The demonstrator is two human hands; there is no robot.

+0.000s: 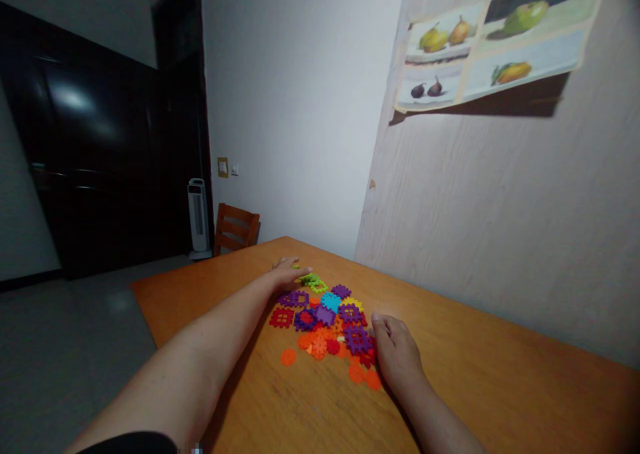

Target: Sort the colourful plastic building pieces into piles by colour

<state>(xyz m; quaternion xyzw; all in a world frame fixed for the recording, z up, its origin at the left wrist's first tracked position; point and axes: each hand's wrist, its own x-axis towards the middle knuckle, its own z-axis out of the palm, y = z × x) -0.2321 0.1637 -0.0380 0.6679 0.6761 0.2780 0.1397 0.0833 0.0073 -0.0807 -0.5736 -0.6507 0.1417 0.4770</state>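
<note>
Our left hand [288, 276] reaches the green pieces [316, 283]; apart, our right hand [399, 349] curls beside the pile [325, 315] on the table [310, 411]. Grips? We can't tell. Gathering, seemingly; next calls for an inward sweep.

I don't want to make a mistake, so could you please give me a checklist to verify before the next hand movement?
1. Left hand near the green notched pieces: ok, right beside them.
2. Left hand gripping a piece: cannot tell, contact is unclear.
3. Right hand near the pile: ok, at its right side.
4. Visible pieces supported by the wooden table: ok.
5. All pieces gathered together: not ok, one orange disc lies apart, on the near left.
</note>
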